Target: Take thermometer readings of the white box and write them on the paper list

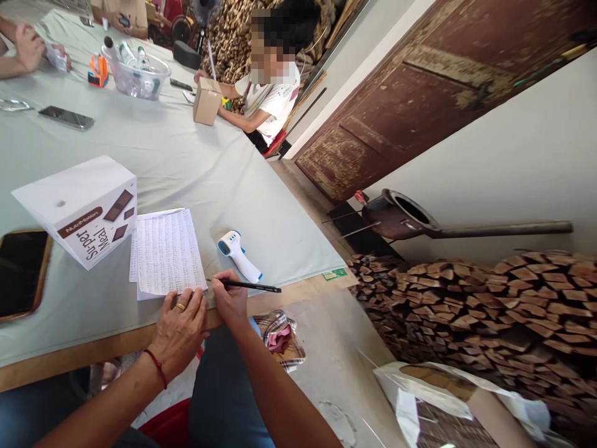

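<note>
My left hand [183,323] lies with its fingers stretched over the lower edge of a sheet of paper [170,252] covered in rows of small writing. More sheets show beneath it. In my right hand [229,303] is a slim black pen [254,286], its tip end near the paper's lower right corner and its back end pointing right. A white and blue infrared thermometer [239,255] lies just beyond the right hand. To the left of the paper stands a white box [88,208] printed "Su-per Meal". A dark phone in a brown case [23,274] lies at the far left.
Across the table [168,162], a person in a white shirt [275,106] sits by a small cardboard box [207,101]. A clear tub [158,74] of bottles, an orange tape dispenser [98,70] and another phone [66,117] lie farther back. Stacked firewood [466,298] stands right. Other people's hands [28,46] show upper left.
</note>
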`<state>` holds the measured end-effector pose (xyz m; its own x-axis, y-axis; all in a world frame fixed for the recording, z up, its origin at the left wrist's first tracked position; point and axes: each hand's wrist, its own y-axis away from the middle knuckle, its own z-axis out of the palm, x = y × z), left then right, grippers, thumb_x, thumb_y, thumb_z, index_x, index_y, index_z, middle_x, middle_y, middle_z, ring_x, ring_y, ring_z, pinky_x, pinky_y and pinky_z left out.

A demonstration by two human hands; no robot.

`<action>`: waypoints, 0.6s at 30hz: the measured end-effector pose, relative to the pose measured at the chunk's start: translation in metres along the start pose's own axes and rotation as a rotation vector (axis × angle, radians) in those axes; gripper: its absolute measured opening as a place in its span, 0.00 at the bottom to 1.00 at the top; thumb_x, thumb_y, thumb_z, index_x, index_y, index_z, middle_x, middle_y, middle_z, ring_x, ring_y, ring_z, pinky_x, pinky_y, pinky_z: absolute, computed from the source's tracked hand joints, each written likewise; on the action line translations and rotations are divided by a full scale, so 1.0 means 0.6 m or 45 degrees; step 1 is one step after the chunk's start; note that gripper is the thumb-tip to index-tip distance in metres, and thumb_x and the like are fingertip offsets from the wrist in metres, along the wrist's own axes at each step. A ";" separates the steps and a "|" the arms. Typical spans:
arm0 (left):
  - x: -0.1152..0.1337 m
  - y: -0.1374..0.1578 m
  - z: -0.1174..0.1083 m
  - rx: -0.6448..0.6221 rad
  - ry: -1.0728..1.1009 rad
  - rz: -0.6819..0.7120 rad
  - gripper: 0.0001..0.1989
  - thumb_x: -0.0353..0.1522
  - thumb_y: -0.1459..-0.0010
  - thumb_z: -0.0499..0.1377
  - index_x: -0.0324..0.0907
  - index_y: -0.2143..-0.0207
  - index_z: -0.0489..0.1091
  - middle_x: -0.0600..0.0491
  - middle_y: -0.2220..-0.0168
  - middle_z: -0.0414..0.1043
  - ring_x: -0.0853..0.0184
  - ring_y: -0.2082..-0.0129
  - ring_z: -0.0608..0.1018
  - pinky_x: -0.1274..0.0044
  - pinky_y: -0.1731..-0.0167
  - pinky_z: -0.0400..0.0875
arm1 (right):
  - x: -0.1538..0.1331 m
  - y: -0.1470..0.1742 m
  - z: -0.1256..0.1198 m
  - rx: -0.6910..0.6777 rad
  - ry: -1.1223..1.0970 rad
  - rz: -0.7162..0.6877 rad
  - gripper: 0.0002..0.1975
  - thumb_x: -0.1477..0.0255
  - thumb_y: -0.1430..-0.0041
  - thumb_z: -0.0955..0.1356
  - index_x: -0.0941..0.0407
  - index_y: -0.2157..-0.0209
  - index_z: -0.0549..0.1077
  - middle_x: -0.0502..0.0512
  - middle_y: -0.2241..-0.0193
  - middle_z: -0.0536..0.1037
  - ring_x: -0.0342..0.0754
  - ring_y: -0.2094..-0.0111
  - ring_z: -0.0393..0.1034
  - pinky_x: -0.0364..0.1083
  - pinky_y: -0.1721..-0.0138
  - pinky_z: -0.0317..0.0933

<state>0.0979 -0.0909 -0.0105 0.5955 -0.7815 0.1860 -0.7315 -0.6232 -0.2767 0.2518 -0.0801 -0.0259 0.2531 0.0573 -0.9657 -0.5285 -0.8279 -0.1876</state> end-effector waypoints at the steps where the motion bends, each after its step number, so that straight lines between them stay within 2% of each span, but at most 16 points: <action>1: -0.001 0.000 -0.002 -0.004 -0.002 0.005 0.24 0.36 0.41 0.62 0.37 0.44 0.67 0.44 0.41 0.69 0.55 0.43 0.70 0.61 0.44 0.59 | 0.003 -0.001 0.000 0.044 -0.014 -0.002 0.07 0.65 0.49 0.66 0.54 0.75 0.66 0.45 0.79 0.68 0.43 0.75 0.62 0.44 0.71 0.60; 4: -0.004 0.003 -0.009 0.014 -0.002 0.017 0.23 0.35 0.42 0.63 0.37 0.46 0.68 0.44 0.42 0.70 0.55 0.44 0.70 0.62 0.45 0.61 | 0.009 0.002 0.000 0.150 -0.005 -0.028 0.08 0.64 0.46 0.66 0.55 0.70 0.68 0.47 0.75 0.70 0.43 0.73 0.64 0.44 0.69 0.61; 7: -0.013 0.006 -0.020 0.055 0.021 0.012 0.21 0.37 0.43 0.63 0.37 0.49 0.69 0.43 0.44 0.71 0.54 0.46 0.72 0.62 0.47 0.64 | 0.010 0.006 -0.001 0.108 0.145 -0.178 0.07 0.66 0.41 0.64 0.55 0.64 0.69 0.50 0.69 0.73 0.46 0.68 0.68 0.46 0.64 0.64; 11: -0.053 0.008 -0.048 0.091 0.032 -0.088 0.17 0.37 0.42 0.62 0.37 0.52 0.71 0.42 0.53 0.76 0.54 0.52 0.76 0.64 0.54 0.69 | -0.003 -0.014 0.004 -0.052 0.561 -0.441 0.10 0.72 0.38 0.61 0.55 0.59 0.72 0.54 0.65 0.75 0.49 0.62 0.70 0.49 0.58 0.65; 14: -0.108 0.015 -0.081 0.138 0.029 -0.266 0.10 0.36 0.38 0.57 0.39 0.60 0.73 0.47 0.65 0.77 0.58 0.65 0.78 0.68 0.65 0.70 | -0.026 -0.045 0.021 -0.135 0.916 -0.458 0.14 0.77 0.40 0.61 0.56 0.58 0.75 0.56 0.66 0.76 0.50 0.64 0.70 0.48 0.61 0.64; 16: -0.146 0.021 -0.107 0.295 0.062 -0.399 0.10 0.37 0.37 0.54 0.42 0.65 0.72 0.51 0.71 0.74 0.62 0.72 0.75 0.71 0.71 0.68 | -0.043 -0.064 0.038 -0.172 1.122 -0.405 0.15 0.78 0.42 0.62 0.57 0.57 0.77 0.58 0.66 0.77 0.51 0.65 0.71 0.47 0.62 0.63; 18: -0.178 0.027 -0.132 0.545 0.084 -0.517 0.11 0.38 0.37 0.54 0.43 0.70 0.70 0.54 0.75 0.71 0.65 0.74 0.73 0.73 0.72 0.67 | -0.056 -0.078 0.056 -0.223 1.271 -0.345 0.14 0.78 0.42 0.64 0.56 0.57 0.78 0.58 0.65 0.78 0.51 0.64 0.72 0.47 0.62 0.62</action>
<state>-0.0040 -0.0199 0.0396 0.7677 -0.4914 0.4113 -0.2421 -0.8167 -0.5238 0.2408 -0.0245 0.0092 0.9410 -0.1673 -0.2941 -0.2497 -0.9298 -0.2703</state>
